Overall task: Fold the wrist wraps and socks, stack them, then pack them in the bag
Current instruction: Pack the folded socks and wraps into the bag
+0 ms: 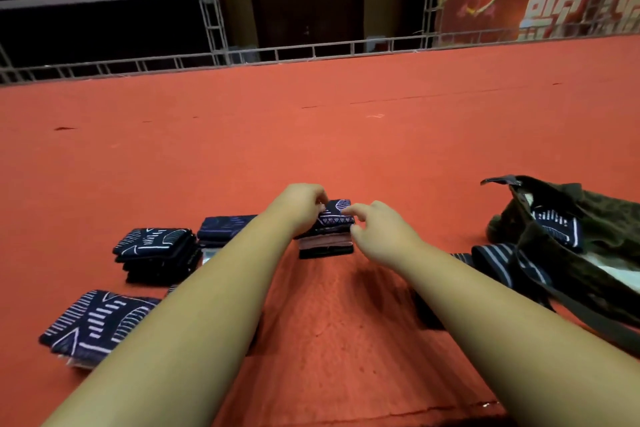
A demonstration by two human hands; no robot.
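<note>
1. Sitting on the red carpet [346, 135], the middle stack [327, 246] is being tidied; its top piece [337, 215] is pinched by the left hand [304, 206] and the right hand [377, 224], fingers curled.
2. Three more stacks [156, 253] are already folded on the left.
3. One folded piece [557, 225] is seen inside the bag [606, 211]; striped wraps [495, 260] lie beside it.
4. Most packing is judged still to be done.
</note>
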